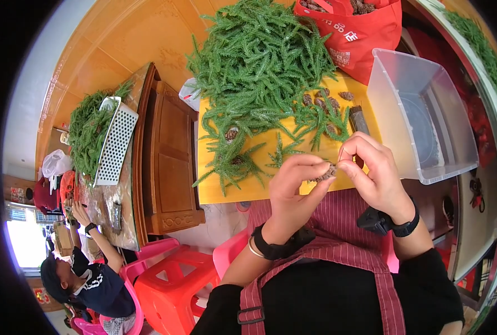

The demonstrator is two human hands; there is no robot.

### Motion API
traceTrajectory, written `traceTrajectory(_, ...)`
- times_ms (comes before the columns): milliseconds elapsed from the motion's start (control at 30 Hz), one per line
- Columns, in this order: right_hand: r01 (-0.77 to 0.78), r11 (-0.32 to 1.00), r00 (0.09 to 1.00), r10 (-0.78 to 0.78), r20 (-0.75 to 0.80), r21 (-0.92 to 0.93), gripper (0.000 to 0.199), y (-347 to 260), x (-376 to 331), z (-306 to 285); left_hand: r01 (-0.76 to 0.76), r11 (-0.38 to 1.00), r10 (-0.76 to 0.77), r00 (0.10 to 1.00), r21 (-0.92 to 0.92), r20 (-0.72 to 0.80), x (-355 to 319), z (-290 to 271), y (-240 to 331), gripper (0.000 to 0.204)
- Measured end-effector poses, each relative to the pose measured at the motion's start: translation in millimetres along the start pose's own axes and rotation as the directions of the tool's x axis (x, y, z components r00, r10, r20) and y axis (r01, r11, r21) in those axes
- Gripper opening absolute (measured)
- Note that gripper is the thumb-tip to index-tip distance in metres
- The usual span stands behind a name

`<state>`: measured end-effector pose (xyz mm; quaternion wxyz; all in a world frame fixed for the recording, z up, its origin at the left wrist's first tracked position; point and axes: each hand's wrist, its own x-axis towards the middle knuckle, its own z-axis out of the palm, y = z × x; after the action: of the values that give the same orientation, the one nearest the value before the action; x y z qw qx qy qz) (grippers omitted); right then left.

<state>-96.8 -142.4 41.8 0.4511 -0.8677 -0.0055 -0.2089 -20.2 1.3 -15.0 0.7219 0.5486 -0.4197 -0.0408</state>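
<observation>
— Step in hand?
— Apparently, working by hand at one end of a brown pine cone (325, 175), right of centre in the frame, near the lower edge of the yellow tabletop (254, 191).
— State of the fingers?
— Left hand (287, 191): closed about the cone between thumb and fingers. Right hand (381, 178): drawn together at thumb and forefinger tips, just beside the cone's right end; cannot tell whether gripping a thin strand.
— Surroundings?
— At upper centre, heaped green sprigs (259, 61); below these, toward the right, loose cones (346, 96) near a dark rod-like bundle (358, 119).
— Demands of the next move, by judgement?
— Steadying the cone with the left, placing the right fingertips precisely at its end, pressing lightly to spare the scales.
</observation>
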Motion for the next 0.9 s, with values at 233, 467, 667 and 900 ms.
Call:
traceTrajectory(233,-0.115,0.986,0.993,0.117,-0.006,0.119,0.006,1.3,-3.6,2.6,-0.05,0.997,0.052,0.998,0.06,-0.034,-4.5,2.5,-5.1,0.031)
traceTrajectory(467,-0.224,0.947,0.974,0.225,0.021,0.229,0.018,2.6,-4.0,0.3,0.194,0.935,-0.219,0.974,-0.297,-0.051,-0.6,4.8,-0.5,0.034)
traceTrajectory(667,-0.203,0.961,0.979,0.204,0.016,0.186,0.01,-4.3,-1.4,4.0,0.19,0.931,-0.208,0.978,-0.311,-0.026,-2.7,3.7,-4.7,0.035)
traceTrajectory(900,-0.13,0.978,0.99,0.138,-0.035,0.165,0.009,2.9,-6.0,3.9,0.445,0.762,-0.432,0.891,-0.47,0.142,-2.9,-3.2,0.1,0.038)
